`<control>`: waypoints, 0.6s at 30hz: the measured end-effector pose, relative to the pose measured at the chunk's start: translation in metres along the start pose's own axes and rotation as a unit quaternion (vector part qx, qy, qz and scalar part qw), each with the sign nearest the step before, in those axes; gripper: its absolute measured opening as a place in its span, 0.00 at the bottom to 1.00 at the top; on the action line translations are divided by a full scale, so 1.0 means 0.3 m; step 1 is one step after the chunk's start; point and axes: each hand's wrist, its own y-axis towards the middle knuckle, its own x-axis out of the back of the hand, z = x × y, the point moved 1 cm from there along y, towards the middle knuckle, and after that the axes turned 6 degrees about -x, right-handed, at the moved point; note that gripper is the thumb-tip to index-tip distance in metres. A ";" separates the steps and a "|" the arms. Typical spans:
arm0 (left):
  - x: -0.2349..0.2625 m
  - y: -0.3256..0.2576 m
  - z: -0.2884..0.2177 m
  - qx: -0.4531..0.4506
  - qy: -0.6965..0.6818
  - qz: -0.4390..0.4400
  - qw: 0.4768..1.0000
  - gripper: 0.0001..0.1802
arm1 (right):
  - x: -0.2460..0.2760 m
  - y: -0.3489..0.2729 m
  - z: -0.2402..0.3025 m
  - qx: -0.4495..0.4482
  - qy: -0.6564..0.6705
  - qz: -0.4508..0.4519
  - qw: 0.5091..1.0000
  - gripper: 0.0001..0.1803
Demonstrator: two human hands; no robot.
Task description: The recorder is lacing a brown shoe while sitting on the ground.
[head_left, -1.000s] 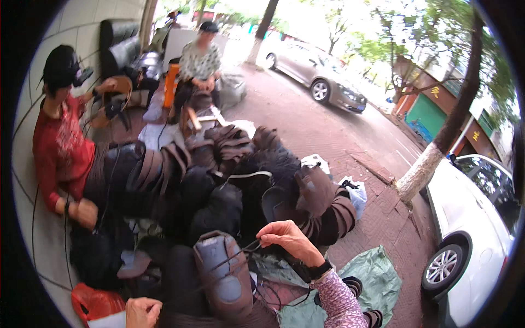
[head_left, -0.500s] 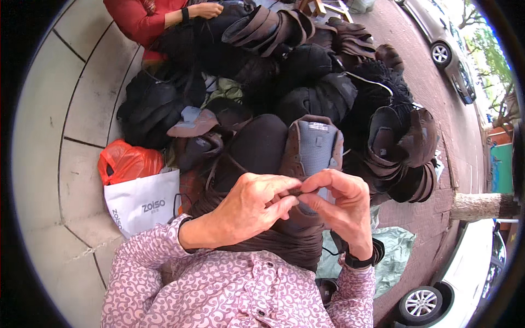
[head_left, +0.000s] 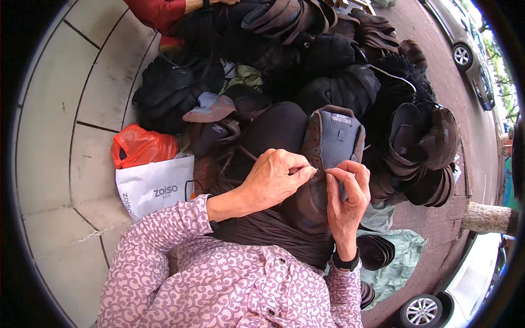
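Note:
A brown shoe upper with a grey mesh tongue (head_left: 338,139) lies in front of me, its toe end toward my body. Over its near half, my left hand (head_left: 276,177) pinches thumb against forefinger, and a tiny dark bit shows at the tips. Just to the right, my right hand (head_left: 349,199) also pinches beside the upper's edge. What its fingertips hold is too small to make out. A narrow gap separates the two hands. Under my wrists lies a bundle of dark brown, lace-like strands (head_left: 268,232).
Stacked brown uppers (head_left: 424,142) stand to the right, with black ones (head_left: 339,90) beyond. An orange plastic bag (head_left: 145,146) and a white paper bag (head_left: 158,186) sit at left. A person in a red sleeve (head_left: 158,11) is at the far left. Green sheeting (head_left: 402,254) lies at right.
My fingertips, close together before, have drawn slightly apart over the upper. The right hand's fingers are now more upright. The whole view has shifted, with the surroundings sliding right.

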 end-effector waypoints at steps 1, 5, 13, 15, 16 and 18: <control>-0.008 0.005 0.005 0.002 0.004 0.003 1.000 0.13 | -0.003 -0.002 -0.005 -0.003 0.003 -0.002 1.000 0.09; -0.027 0.022 0.030 0.007 -0.007 0.009 1.000 0.13 | -0.008 -0.006 -0.015 -0.007 0.027 -0.013 1.000 0.09; -0.027 0.027 0.020 0.026 0.010 0.041 0.999 0.13 | -0.007 -0.010 -0.023 -0.013 0.050 -0.023 0.998 0.09; -0.032 0.025 0.027 0.011 0.000 0.017 1.000 0.13 | -0.010 -0.009 -0.023 -0.011 0.062 -0.020 0.998 0.10; -0.033 0.029 0.023 0.012 0.001 0.019 1.000 0.13 | -0.010 -0.009 -0.025 -0.013 0.063 -0.021 0.998 0.10; -0.033 0.039 0.005 -0.006 0.045 0.019 0.999 0.13 | -0.012 -0.011 -0.028 -0.016 0.061 -0.025 0.998 0.10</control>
